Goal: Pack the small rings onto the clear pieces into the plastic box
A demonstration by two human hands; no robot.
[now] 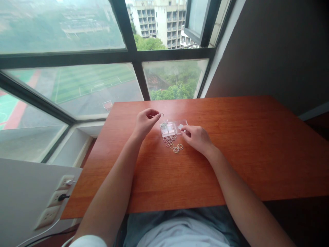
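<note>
With the clear box (169,130) as the centre of the dial and the window (177,80) at twelve, my left hand (146,120) is at about ten o'clock, thumb and forefinger pinched on a thin ring (163,115) that sticks out at eleven, above the table (257,144). My right hand (198,138) is between three and four, its fingertips drawn in at a small white piece (180,127) by the clear lid (178,131), which lies open at three o'clock; I cannot tell whether they clamp the piece, the lid or neither. The box sits on the table between my hands, with something ring-like in its compartment toward ten. Loose rings (168,138) overlap just beside it at six, and more lie at five.
</note>
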